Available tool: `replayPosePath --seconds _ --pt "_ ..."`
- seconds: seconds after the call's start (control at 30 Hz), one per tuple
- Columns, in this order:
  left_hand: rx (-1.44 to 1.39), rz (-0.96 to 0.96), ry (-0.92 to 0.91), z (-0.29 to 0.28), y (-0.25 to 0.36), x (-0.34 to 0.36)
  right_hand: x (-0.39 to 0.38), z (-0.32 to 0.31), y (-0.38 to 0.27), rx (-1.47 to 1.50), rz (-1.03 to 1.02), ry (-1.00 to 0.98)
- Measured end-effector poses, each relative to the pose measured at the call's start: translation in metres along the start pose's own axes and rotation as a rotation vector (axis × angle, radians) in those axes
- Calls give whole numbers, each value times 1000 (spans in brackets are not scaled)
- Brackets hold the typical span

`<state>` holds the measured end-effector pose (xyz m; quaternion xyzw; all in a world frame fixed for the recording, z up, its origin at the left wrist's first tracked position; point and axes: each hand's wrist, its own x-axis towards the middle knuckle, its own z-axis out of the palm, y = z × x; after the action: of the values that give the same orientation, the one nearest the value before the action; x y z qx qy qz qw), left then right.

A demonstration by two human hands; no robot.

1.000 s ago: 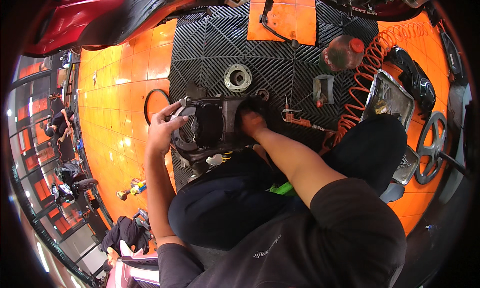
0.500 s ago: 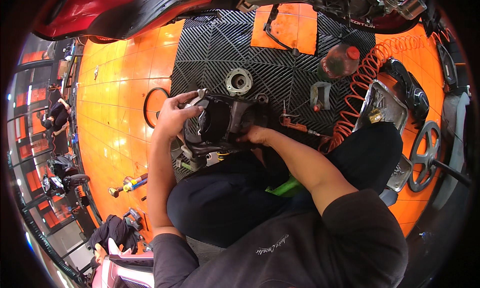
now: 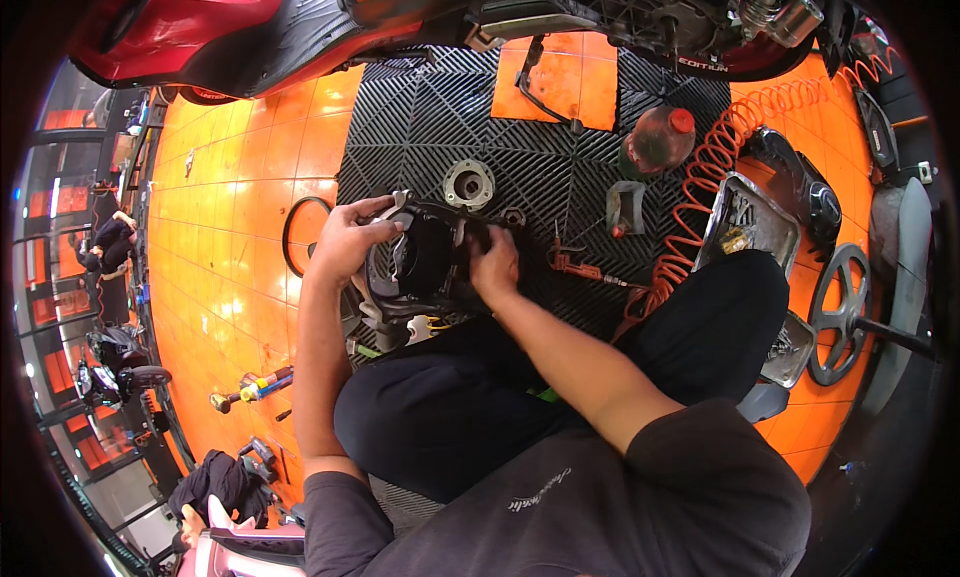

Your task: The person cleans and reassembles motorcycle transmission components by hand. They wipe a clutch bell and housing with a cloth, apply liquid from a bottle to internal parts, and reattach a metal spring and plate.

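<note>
Black casing | left grip on left edge | right grip opposite

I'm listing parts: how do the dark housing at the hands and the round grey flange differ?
The dark housing is nearly black; the round flange is pale grey. The housing looks clearly larger than the flange. The left hand holds the housing, with the right hand at its other side; the flange lies untouched on the black mat. Both have an opening.
</note>
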<state>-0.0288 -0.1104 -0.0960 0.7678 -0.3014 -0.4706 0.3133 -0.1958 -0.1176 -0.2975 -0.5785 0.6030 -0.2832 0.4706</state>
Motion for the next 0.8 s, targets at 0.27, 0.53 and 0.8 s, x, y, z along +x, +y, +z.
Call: replayPosePath --seconds 0.27,0.53,0.8 --pt "-6 38 11 -2 -7 1 -28 -26 17 -101 17 -432" --pt "15 18 62 -3 -13 1 -31 -16 16 -169 -296 -293" --pt "17 18 67 -1 1 0 -2 -4 -10 -6 -269 95"
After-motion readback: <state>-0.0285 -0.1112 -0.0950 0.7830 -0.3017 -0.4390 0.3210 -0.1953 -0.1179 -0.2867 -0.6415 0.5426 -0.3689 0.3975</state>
